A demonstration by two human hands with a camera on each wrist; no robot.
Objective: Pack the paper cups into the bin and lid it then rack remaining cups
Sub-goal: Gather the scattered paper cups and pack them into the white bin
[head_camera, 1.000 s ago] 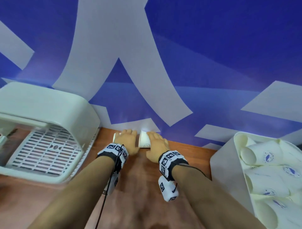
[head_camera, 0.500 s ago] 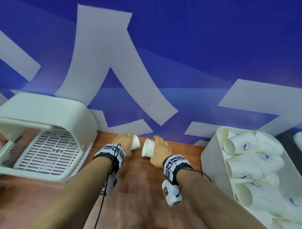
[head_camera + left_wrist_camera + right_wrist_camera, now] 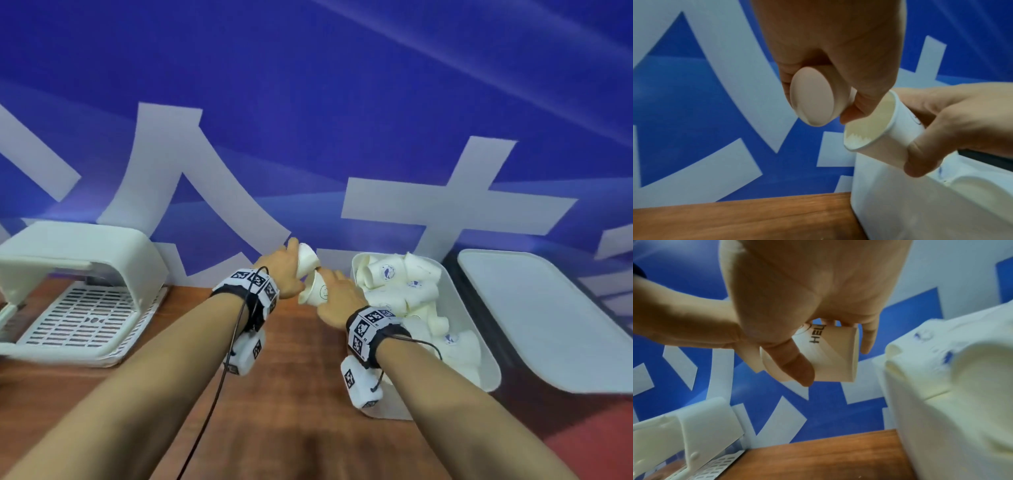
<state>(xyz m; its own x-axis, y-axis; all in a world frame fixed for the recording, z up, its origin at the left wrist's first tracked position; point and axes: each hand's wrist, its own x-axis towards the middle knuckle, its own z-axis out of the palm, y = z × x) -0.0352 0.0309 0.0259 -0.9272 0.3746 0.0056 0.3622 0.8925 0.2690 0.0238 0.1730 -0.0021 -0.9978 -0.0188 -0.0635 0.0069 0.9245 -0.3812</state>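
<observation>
My left hand [image 3: 290, 270] grips a small white paper cup [image 3: 307, 261], whose base [image 3: 811, 99] faces the left wrist camera. My right hand [image 3: 335, 292] grips a second paper cup [image 3: 317, 291] with black print on its side [image 3: 830, 353]. In the left wrist view this second cup's open mouth [image 3: 869, 129] faces the first cup. The two cups are held close together above the table, just left of the white bin [image 3: 455, 308]. Several paper cups [image 3: 390, 272] lie heaped in the bin. Its white lid [image 3: 548, 318] lies flat to the bin's right.
A white plastic rack [image 3: 78, 308] with a slotted tray and arched cover stands at the left on the wooden table [image 3: 301, 394]. A blue wall with white shapes [image 3: 308, 137] rises right behind the table. The bin wall [image 3: 920, 426] is near my right hand.
Both hands picked a cup off the table at the wall, lifted them and carried them right toward the bin. The view turned right, bringing the lid into sight.
</observation>
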